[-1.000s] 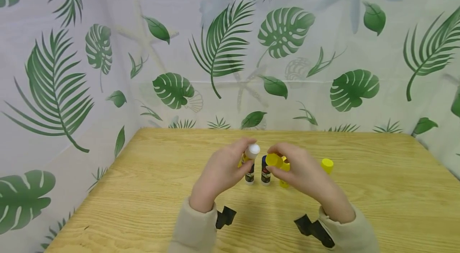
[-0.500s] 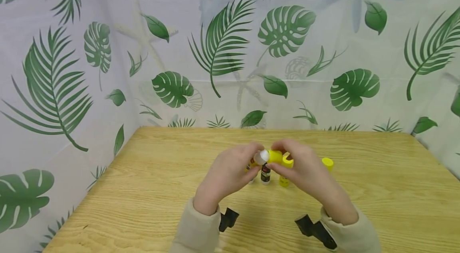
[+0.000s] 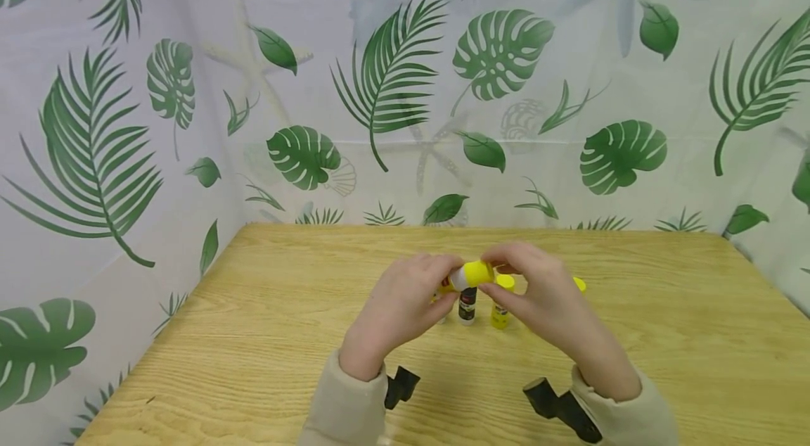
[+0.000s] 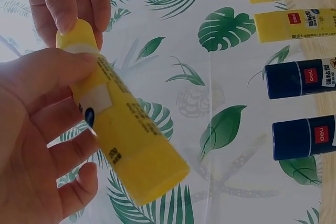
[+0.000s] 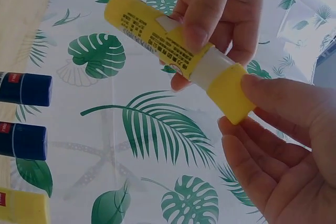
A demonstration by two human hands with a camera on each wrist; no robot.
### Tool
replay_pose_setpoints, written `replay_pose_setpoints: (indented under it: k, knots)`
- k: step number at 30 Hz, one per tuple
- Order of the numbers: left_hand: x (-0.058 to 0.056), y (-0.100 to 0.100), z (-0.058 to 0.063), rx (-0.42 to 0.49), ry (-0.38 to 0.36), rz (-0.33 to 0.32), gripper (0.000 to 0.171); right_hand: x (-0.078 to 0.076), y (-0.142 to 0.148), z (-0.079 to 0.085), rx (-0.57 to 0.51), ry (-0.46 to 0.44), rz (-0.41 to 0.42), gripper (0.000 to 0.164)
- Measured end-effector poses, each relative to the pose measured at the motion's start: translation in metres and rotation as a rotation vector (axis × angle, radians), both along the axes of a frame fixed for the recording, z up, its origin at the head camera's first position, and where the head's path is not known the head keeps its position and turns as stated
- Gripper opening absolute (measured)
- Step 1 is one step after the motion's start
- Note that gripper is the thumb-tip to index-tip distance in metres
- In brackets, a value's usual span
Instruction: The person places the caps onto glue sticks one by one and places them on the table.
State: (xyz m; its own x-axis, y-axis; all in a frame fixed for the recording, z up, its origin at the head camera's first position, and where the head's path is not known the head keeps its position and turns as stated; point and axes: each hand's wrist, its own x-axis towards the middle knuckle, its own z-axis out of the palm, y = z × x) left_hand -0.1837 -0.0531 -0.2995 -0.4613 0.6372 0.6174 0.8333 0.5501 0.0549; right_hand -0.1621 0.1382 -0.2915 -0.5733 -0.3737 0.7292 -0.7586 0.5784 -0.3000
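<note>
My left hand grips the yellow body of a glue stick, which is held tilted above the table. The thumb and fingers of my right hand pinch its yellow cap. The cap sits over the end of the white collar, and a band of white still shows between cap and body in the right wrist view. Both hands meet in front of several upright glue sticks. A dark-labelled one and a yellow one stand just behind, partly covered by the hands.
Two navy-capped glue sticks appear in the left wrist view, a nearer one and another, beside yellow ones. Another yellow cap shows behind my right wrist. A leaf-printed cloth hangs beyond the wooden table.
The yellow cap, apart from the glue stick a second ago, has come over its white collar. The glue stick has turned from upright-looking to sideways, and my hands have drawn together.
</note>
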Motion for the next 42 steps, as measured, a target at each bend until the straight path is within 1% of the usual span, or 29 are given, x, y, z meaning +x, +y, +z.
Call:
replay_pose_setpoints:
  k: [4, 8, 13, 16, 19, 22, 26, 28, 32, 36, 40, 42]
  knots:
    - [0.0006, -0.0010, 0.0001, 0.011, 0.002, -0.007, 0.024, 0.0000, 0.0007, -0.0005, 0.001, 0.014, 0.002, 0.034]
    - [0.0012, -0.0017, 0.0015, 0.010, -0.011, -0.021, 0.024, 0.0007, 0.0009, -0.0001, 0.001, 0.022, 0.000, 0.033]
    - [0.0027, -0.0033, 0.0046, 0.020, -0.074, -0.034, 0.028, 0.0022, 0.0014, 0.0016, 0.007, 0.022, 0.001, 0.034]
    - [0.0033, -0.0044, 0.0054, 0.030, -0.095, -0.031, 0.027, 0.0027, 0.0014, 0.0022, 0.005, 0.026, 0.007, 0.034]
    - [0.0036, -0.0051, 0.0055, 0.036, -0.075, -0.031, 0.024, 0.0029, 0.0009, 0.0029, 0.007, 0.033, 0.018, 0.035]
    - [0.0038, -0.0047, 0.0054, 0.029, -0.021, -0.023, 0.021, 0.0030, 0.0002, 0.0036, 0.017, 0.040, 0.039, 0.035]
    - [0.0042, -0.0032, 0.0050, 0.013, 0.044, 0.005, 0.023, 0.0039, -0.0007, 0.0039, 0.030, 0.034, 0.067, 0.035]
    - [0.0043, -0.0025, 0.0048, 0.012, 0.059, 0.015, 0.024, 0.0043, -0.0010, 0.0036, 0.033, 0.027, 0.070, 0.034]
    - [0.0041, -0.0018, 0.0049, 0.016, 0.058, 0.000, 0.024, 0.0047, -0.0014, 0.0031, 0.034, 0.023, 0.070, 0.034]
    - [0.0046, -0.0016, 0.0048, 0.034, 0.028, -0.029, 0.024, 0.0050, -0.0018, 0.0033, 0.040, 0.026, 0.072, 0.034]
    - [0.0067, -0.0013, 0.0050, 0.066, 0.009, -0.035, 0.024, 0.0057, -0.0018, 0.0035, 0.030, 0.033, 0.080, 0.034]
    - [0.0083, -0.0009, 0.0056, 0.082, 0.013, -0.044, 0.023, 0.0065, -0.0015, 0.0037, 0.015, 0.043, 0.088, 0.034]
